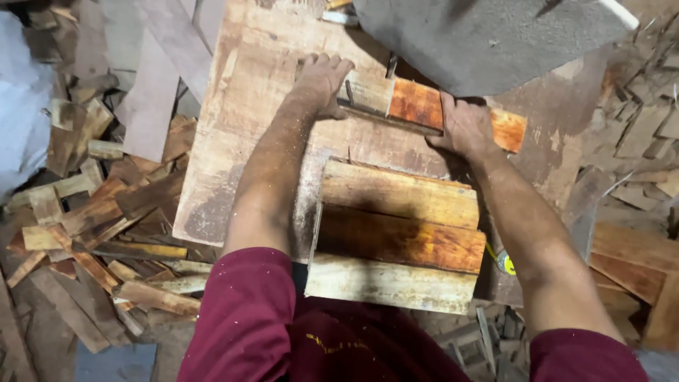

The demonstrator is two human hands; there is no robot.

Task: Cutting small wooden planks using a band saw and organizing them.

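Both my hands are on the wood block (417, 106), which lies flat across the far middle of the counter (233, 141), its long side running left to right, just near of the grey machine housing (488, 39). My left hand (320, 83) is spread open, palm down, fingers flat over the block's left end, pressing, not gripping. My right hand (465, 129) is cupped over the near edge toward the block's right end, fingers curled on it, a loose hold more than a clamp. A thin dark metal piece (391, 65) shows right at the block's far edge, between my hands; I can't tell if it is a blade or a guide, or whether it touches the wood. To do this well, I'd judge: keep the block flat and square, push evenly from both ends so it doesn't twist, keep left fingertips away from that metal piece, thumbs tucked. Sawdust on the counter could let the block skid, so steady downward pressure. The stack of planks (396, 237) sits near me at the counter's near edge, close to my right forearm, so elbow room is tight. Wood offcuts (106, 212) litter the floor to the left and right.
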